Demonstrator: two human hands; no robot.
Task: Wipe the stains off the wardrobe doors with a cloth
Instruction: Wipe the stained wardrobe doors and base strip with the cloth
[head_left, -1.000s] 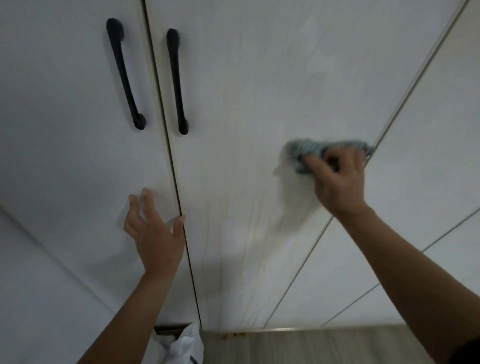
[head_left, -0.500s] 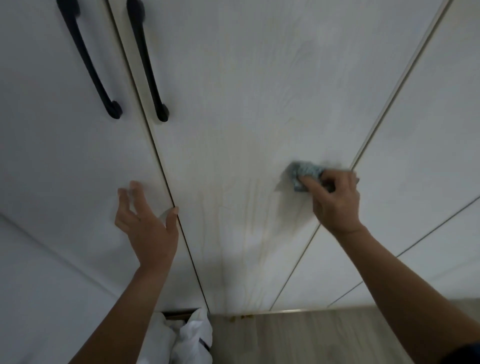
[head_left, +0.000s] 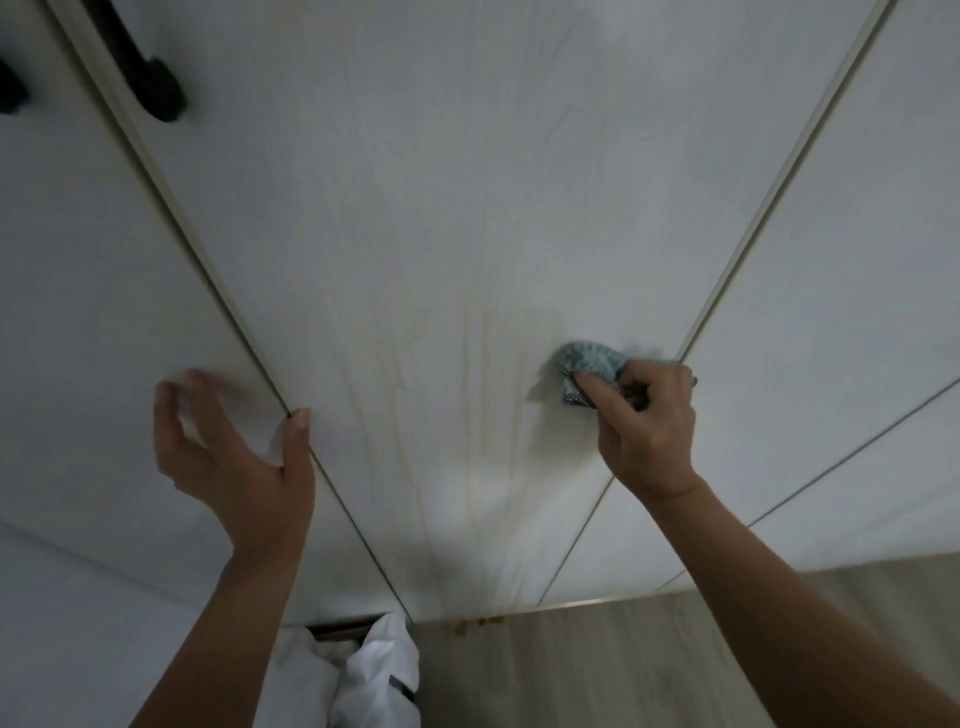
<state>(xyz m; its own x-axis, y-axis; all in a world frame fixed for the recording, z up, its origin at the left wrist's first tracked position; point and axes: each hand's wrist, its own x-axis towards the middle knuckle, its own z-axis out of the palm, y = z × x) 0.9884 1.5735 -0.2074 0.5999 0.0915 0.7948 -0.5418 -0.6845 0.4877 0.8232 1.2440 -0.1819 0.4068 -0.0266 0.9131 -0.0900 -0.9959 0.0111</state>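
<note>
Pinching the bunched cloth (head_left: 587, 364) in the right hand (head_left: 644, 421) against the middle door (head_left: 415, 208) near its right edge, just right of yellowish drips (head_left: 483, 389), for scrubbing, with the left hand (head_left: 234, 457) spread at the left door (head_left: 104, 260), likely for bracing.

Looking forward and down from the person's head through one wide-angle lens, facing the white wardrobe doors (head_left: 441, 208) close up, near enough for the left hand (head_left: 234, 457) and right hand (head_left: 644, 421) to reach them. Catching black handle ends (head_left: 161, 98) at upper left and a strip of wood-look floor (head_left: 649, 665) along the bottom.
</note>
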